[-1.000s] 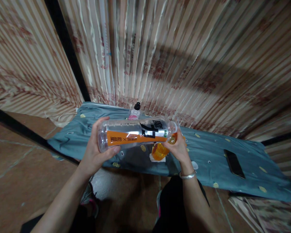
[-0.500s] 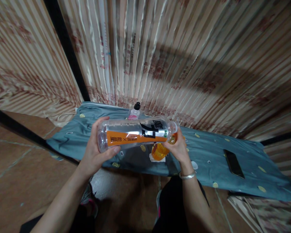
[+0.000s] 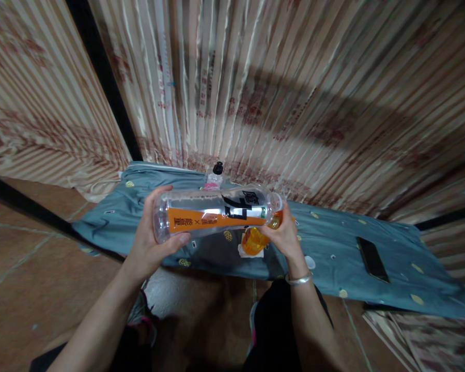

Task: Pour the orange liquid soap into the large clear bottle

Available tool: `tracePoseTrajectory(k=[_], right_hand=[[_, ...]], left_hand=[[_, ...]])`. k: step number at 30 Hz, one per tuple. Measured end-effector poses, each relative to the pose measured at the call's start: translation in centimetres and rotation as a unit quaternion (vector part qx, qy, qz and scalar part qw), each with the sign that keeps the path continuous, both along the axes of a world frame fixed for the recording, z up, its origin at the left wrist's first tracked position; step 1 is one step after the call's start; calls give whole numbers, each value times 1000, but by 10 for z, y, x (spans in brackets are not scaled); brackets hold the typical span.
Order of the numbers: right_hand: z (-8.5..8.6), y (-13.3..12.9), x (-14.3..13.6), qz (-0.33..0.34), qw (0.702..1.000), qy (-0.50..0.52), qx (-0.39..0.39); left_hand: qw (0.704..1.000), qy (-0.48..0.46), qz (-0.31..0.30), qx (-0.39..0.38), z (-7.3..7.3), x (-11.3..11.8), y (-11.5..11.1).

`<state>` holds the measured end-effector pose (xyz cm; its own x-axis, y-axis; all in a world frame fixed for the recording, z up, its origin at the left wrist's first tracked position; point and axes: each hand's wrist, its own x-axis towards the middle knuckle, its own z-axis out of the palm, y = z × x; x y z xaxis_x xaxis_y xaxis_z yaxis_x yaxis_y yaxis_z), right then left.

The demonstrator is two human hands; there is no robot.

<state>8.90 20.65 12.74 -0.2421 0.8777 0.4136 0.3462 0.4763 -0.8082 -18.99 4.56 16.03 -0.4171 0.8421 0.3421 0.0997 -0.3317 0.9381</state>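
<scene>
A large clear plastic bottle (image 3: pixel 213 209) with an orange label and black lettering lies nearly level in the air, its mouth to the right. My left hand (image 3: pixel 149 235) is wrapped around its base, thumb along the near side. Close to the mouth, my right hand (image 3: pixel 282 232) closes round the upper part of a clear container of orange liquid (image 3: pixel 253 242), whose lower end is over a white tissue (image 3: pixel 246 253). The fingers hide much of where the two meet. I cannot tell whether liquid is running between them.
A bottle with a black cap (image 3: pixel 217 173) stands behind the large bottle. To the right, a white round cap-like piece (image 3: pixel 309 262) and a black phone (image 3: pixel 372 259) lie on the blue-green cloth (image 3: pixel 325 243). Dark poles (image 3: pixel 104 77) and a striped curtain (image 3: pixel 279 93) rise behind.
The view has shifted very slightly. Both hands keep their holds, and the large bottle stays at about the same angle.
</scene>
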Motion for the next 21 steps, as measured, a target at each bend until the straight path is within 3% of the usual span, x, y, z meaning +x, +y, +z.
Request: tracePoseTrajectory(k=[17,21], right_hand=[[2,0,-1,0,1000,4,-14],[2,-1,-1,5,1000,10,-10]], left_hand=[[1000,11,1,-1,4,1,-1],[1000,19,15,-6,13,4,0]])
